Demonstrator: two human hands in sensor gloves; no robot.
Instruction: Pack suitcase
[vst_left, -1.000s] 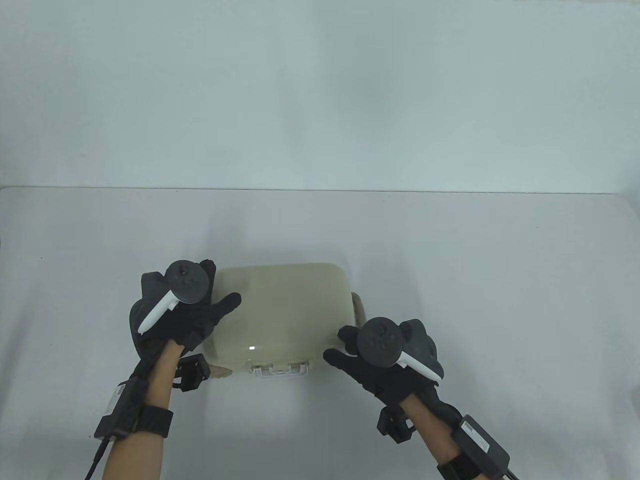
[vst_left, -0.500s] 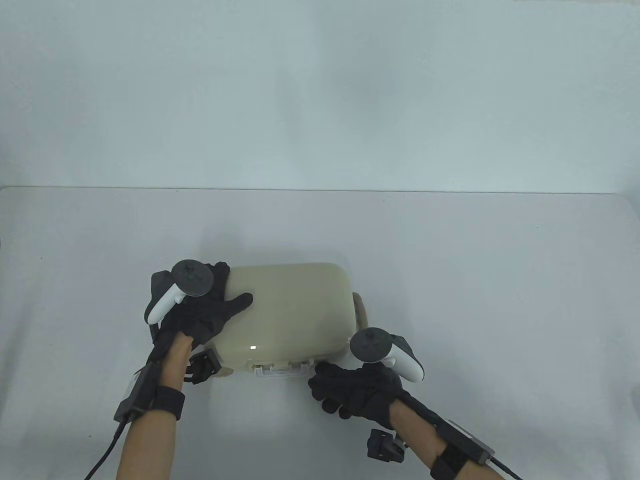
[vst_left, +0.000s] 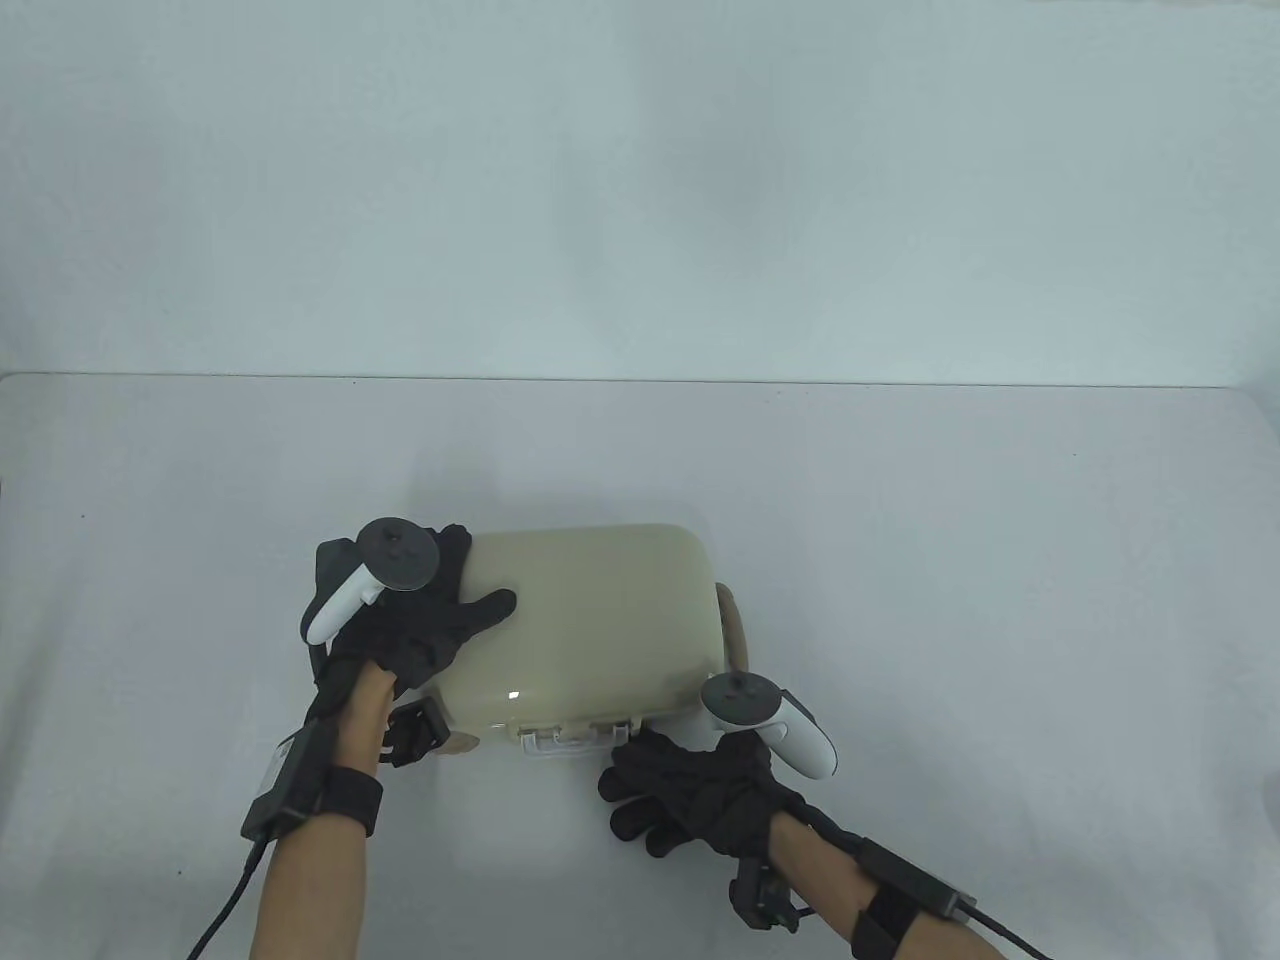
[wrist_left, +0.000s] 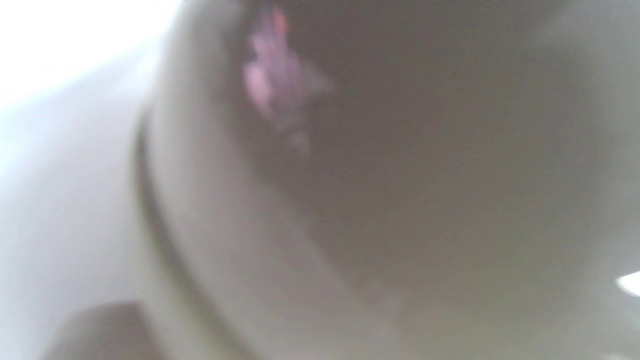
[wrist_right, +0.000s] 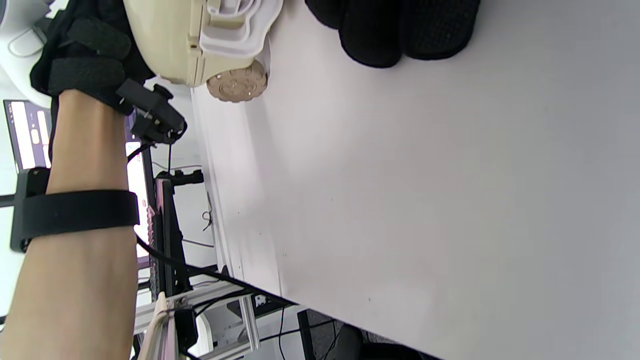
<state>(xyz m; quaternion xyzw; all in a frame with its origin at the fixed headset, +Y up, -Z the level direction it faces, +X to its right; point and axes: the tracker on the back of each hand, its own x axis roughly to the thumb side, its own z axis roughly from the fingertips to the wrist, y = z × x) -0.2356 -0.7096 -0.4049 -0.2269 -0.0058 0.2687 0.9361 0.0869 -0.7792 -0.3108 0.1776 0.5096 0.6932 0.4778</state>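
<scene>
A small beige hard-shell suitcase lies shut on the white table, with its white latch facing me. My left hand grips its left end, thumb laid across the lid and fingers wrapped over the far left corner. My right hand sits on the table just in front of the latch, fingers loosely bent and holding nothing. In the right wrist view its fingertips rest on the tabletop beside the latch. The left wrist view is a close blur of the suitcase shell.
A tan wheel shows under the suitcase's near left corner, and a brown handle sticks out at its right end. The table's near edge runs past a stand and cables.
My right hand left the suitcase's right end and dropped to the table in front of the latch. The suitcase and left hand shifted slightly right.
</scene>
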